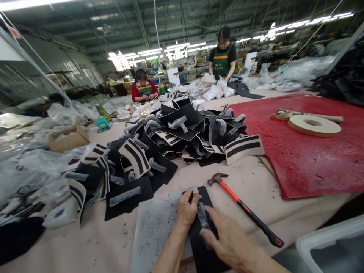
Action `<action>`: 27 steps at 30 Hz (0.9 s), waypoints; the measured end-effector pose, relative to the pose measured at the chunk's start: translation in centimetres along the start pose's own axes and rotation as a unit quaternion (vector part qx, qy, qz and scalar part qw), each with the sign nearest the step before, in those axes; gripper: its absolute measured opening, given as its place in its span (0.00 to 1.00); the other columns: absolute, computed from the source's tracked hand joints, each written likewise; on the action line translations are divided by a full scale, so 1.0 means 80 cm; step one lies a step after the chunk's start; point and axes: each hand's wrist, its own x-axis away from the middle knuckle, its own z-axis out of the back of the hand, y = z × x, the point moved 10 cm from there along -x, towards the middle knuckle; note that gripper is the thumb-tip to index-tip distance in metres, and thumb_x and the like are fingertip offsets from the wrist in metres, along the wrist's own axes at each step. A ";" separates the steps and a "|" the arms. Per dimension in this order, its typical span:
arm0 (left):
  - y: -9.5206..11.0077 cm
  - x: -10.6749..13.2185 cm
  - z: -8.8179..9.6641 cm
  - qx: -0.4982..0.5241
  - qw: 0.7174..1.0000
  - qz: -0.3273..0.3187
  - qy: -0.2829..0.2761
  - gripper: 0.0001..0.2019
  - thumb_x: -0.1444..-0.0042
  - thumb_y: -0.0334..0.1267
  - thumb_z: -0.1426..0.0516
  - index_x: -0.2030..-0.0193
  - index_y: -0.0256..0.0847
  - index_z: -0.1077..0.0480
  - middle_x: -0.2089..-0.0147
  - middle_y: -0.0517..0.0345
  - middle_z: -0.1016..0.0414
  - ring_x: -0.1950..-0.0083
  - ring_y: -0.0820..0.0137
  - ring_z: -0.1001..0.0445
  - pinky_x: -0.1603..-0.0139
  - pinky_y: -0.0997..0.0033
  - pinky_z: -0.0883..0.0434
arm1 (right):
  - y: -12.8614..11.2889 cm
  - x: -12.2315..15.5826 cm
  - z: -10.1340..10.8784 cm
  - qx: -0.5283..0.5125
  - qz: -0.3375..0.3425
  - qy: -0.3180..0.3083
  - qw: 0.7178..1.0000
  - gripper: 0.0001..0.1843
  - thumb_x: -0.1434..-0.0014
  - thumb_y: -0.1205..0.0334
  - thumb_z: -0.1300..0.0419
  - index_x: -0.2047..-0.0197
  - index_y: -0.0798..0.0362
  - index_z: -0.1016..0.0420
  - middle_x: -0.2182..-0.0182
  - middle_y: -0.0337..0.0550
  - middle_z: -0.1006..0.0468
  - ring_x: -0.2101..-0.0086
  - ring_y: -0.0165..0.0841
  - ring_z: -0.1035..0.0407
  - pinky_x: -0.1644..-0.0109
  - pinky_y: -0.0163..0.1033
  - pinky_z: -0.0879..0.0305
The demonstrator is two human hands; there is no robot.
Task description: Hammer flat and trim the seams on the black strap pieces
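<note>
My left hand (187,209) is closed around a short metal punch (195,191), its round top showing above the fingers. It stands at the far end of a plastic-wrapped strip (202,214) on a black panel (202,248). My right hand (227,235) rests over the panel's right side, thumb and fingers apart, the thumb touching the wrapped strip. Under the panel lies a grey, scuffed slab (155,223) strewn with black bits. A claw hammer (244,208) with a red and black handle lies on the table to the right.
A large heap of black panels (182,125) with wrapped strips fills the middle. A red mat (313,163) bears a tape roll (314,125). Plastic bags (34,170) and a cardboard box (68,139) lie left. A white bin (330,242) stands front right. Two co-workers (224,60) are across the table.
</note>
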 end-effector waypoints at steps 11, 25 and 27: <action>-0.059 -0.008 0.102 0.317 0.892 0.169 0.275 0.18 0.55 0.44 0.32 0.64 0.34 0.28 0.68 0.52 0.20 0.67 0.65 0.19 0.61 0.64 0.21 | -0.004 -0.002 -0.039 -0.097 -0.094 -0.080 0.988 0.30 0.36 0.58 0.50 0.33 0.59 0.43 0.56 0.55 0.21 0.55 0.43 0.26 0.51 0.44 0.34; -0.057 0.049 0.125 0.156 0.962 0.122 0.189 0.15 0.50 0.46 0.35 0.65 0.35 0.25 0.69 0.53 0.19 0.64 0.64 0.19 0.61 0.68 0.23 | -0.088 0.001 0.000 0.160 0.294 -0.121 0.934 0.14 0.52 0.69 0.45 0.60 0.55 0.27 0.53 0.54 0.31 0.55 0.44 0.35 0.51 0.48 0.40; -0.055 0.050 0.127 0.150 0.963 0.118 0.188 0.15 0.51 0.47 0.35 0.64 0.35 0.25 0.68 0.53 0.19 0.64 0.63 0.19 0.61 0.67 0.22 | -0.088 -0.012 0.017 0.177 0.261 -0.073 0.946 0.09 0.50 0.68 0.46 0.64 0.56 0.28 0.57 0.53 0.29 0.59 0.42 0.34 0.54 0.46 0.41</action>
